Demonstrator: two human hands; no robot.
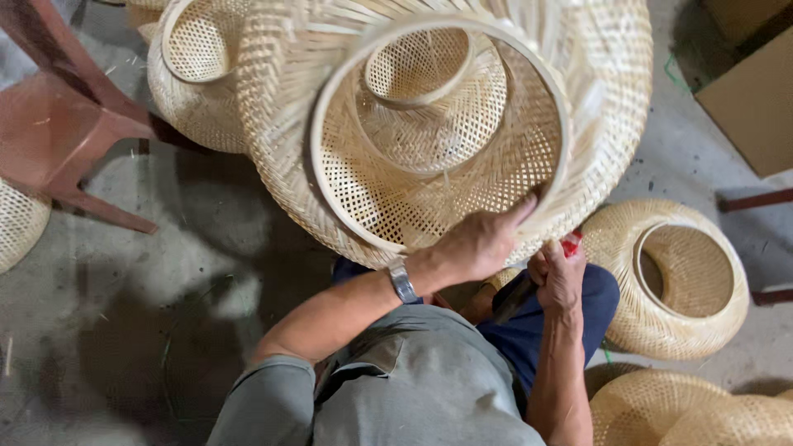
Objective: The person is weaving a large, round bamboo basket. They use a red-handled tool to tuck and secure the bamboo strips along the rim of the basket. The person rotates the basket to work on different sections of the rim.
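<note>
A large woven bamboo lampshade (pixel 429 124) rests tilted on my lap, its round open rim facing me. My left hand (pixel 479 244), with a wristwatch on the wrist, grips the lower right part of that rim, thumb on the ring. My right hand (pixel 557 277) is closed around a tool with a dark handle and a red end (pixel 570 242), held just under the shade's lower edge near my blue trousers.
A second woven shade (pixel 198 74) sits at the back left, behind the big one. Another stands on the concrete floor at right (pixel 669 277), with more at the lower right (pixel 686 413). A red plastic chair (pixel 66 116) is at left, cardboard boxes (pixel 752 99) at upper right.
</note>
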